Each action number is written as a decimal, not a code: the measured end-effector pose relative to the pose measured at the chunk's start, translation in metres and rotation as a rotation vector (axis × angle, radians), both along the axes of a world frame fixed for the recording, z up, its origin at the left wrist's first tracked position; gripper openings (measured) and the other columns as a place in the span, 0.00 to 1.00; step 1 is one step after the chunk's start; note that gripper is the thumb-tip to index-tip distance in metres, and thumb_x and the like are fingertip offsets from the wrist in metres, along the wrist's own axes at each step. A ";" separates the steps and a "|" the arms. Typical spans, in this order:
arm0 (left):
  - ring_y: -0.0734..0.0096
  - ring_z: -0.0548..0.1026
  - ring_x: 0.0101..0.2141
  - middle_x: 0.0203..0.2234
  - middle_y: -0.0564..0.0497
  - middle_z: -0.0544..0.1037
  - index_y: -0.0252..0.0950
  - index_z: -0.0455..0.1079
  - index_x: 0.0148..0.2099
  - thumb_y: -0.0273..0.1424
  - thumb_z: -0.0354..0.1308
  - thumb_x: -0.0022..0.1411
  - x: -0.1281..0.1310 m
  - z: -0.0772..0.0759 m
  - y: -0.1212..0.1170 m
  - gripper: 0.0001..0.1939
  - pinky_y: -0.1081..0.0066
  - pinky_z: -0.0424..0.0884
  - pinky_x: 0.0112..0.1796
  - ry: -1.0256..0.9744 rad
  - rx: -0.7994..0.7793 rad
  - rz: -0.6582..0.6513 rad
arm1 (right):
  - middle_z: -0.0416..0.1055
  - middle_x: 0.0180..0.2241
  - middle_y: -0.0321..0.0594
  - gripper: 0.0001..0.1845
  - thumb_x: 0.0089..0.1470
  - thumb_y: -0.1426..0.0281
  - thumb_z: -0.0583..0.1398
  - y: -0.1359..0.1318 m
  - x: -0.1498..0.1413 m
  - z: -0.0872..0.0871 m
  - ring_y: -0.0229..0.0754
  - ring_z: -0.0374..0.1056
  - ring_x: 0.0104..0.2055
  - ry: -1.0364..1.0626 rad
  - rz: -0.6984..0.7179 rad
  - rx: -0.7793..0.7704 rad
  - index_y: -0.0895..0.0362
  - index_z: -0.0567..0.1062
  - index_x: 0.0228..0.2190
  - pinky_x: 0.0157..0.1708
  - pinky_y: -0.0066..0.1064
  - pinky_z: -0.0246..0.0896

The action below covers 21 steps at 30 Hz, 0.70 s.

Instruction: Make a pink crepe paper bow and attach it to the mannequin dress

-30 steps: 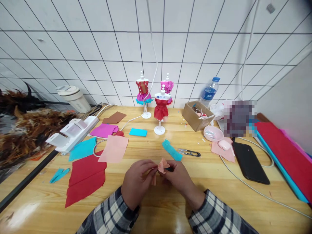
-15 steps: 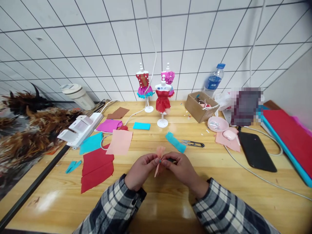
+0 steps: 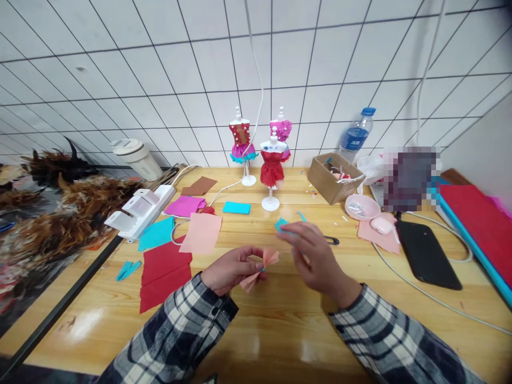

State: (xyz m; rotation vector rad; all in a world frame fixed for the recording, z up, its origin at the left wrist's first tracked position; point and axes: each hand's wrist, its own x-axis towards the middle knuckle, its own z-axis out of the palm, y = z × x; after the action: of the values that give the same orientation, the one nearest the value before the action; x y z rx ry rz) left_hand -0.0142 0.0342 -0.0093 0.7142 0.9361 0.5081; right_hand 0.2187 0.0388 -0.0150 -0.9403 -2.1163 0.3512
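The left hand has a peach bow pinched at its gathered middle, a speck of turquoise there, its ends fanning out above the wooden table. The right hand is apart from it, fingers bent and a little blurred, over a turquoise strip and the half-hidden thread snips — whether it grips anything I can't tell. Beyond them stands a miniature mannequin in red.
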 end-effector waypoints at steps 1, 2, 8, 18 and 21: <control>0.73 0.78 0.26 0.26 0.53 0.79 0.34 0.65 0.41 0.32 0.72 0.45 0.000 0.001 0.002 0.24 0.78 0.65 0.26 0.011 0.011 -0.025 | 0.69 0.54 0.44 0.23 0.56 0.77 0.54 -0.004 -0.006 -0.001 0.48 0.60 0.57 0.025 0.095 -0.026 0.52 0.70 0.53 0.57 0.47 0.54; 0.73 0.78 0.26 0.25 0.53 0.79 0.34 0.64 0.40 0.33 0.73 0.44 0.000 0.001 0.004 0.25 0.78 0.65 0.26 0.023 0.022 -0.051 | 0.70 0.53 0.43 0.21 0.56 0.75 0.56 -0.007 -0.011 -0.003 0.48 0.61 0.57 0.051 0.162 -0.068 0.52 0.70 0.52 0.57 0.46 0.55; 0.76 0.73 0.21 0.22 0.53 0.80 0.37 0.57 0.38 0.37 0.72 0.44 -0.004 -0.003 0.016 0.28 0.78 0.60 0.23 0.113 0.106 -0.204 | 0.74 0.28 0.38 0.04 0.55 0.67 0.61 -0.012 -0.029 -0.020 0.40 0.69 0.31 0.177 0.108 -0.436 0.55 0.75 0.30 0.33 0.33 0.65; 0.74 0.74 0.24 0.23 0.58 0.77 0.37 0.57 0.39 0.38 0.69 0.47 -0.001 -0.010 0.027 0.25 0.75 0.61 0.27 0.202 0.247 -0.367 | 0.75 0.48 0.37 0.12 0.53 0.65 0.65 -0.009 -0.022 -0.018 0.45 0.64 0.54 0.019 0.176 -0.256 0.50 0.75 0.41 0.55 0.41 0.53; 0.71 0.75 0.26 0.24 0.55 0.78 0.37 0.57 0.40 0.38 0.68 0.48 0.000 -0.009 0.027 0.25 0.74 0.63 0.28 0.237 0.269 -0.388 | 0.76 0.45 0.35 0.02 0.54 0.68 0.64 -0.007 -0.026 -0.024 0.41 0.68 0.48 -0.013 0.163 -0.278 0.50 0.76 0.33 0.51 0.38 0.55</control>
State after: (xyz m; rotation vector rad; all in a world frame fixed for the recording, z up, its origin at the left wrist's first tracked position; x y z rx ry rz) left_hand -0.0142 0.0609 -0.0185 1.1911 0.9271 0.2078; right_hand 0.1932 0.0317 -0.0388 -0.9275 -2.1985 0.7387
